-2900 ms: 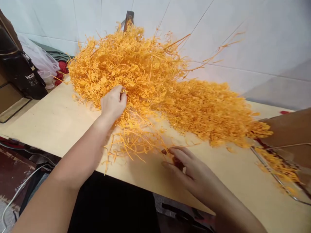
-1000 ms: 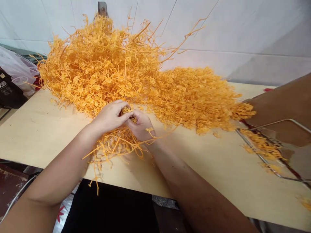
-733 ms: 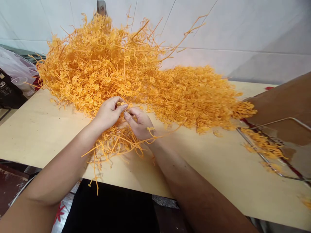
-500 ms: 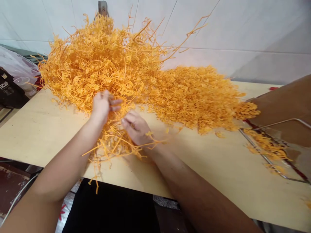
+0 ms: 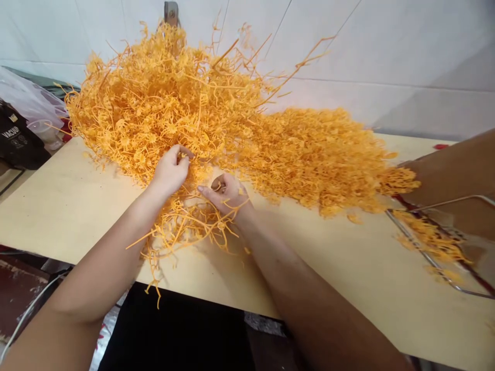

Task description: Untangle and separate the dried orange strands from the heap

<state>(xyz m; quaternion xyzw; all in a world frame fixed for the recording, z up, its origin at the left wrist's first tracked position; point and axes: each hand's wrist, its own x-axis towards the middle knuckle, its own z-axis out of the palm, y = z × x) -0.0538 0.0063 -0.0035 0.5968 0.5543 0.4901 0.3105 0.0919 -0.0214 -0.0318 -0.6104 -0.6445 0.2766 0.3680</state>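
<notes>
Orange plastic strands [image 5: 185,226] spill right over the near edge of the wooden table [image 5: 69,206], a loose tangle hanging off the front, and both bare forearms come in across it. The right hand [image 5: 228,195] sits in the middle of that tangle, fingers curled, thumb and forefinger pinched together on a small orange piece; a few strands drape over the wrist. Just beside it, a little farther in, the left hand [image 5: 170,170] is dug into the foot of the big heap, fingers closed around a clutch of strands there. The two hands are close, but not touching.

Behind them, the tall orange heap [image 5: 166,103] rises on the left half of the table, wiry stalks sticking out in all directions, reaching up against the white tiled wall [image 5: 386,51]. To its right a lower, denser mound [image 5: 320,154] of finer orange bits lies along the tabletop, trailing out towards a wire-framed tray [image 5: 436,257] at the right edge, where more orange bits lie. Far left, past the table's corner, a black bag [image 5: 17,144] and a clear plastic bag [image 5: 34,103] stand by the wall.
</notes>
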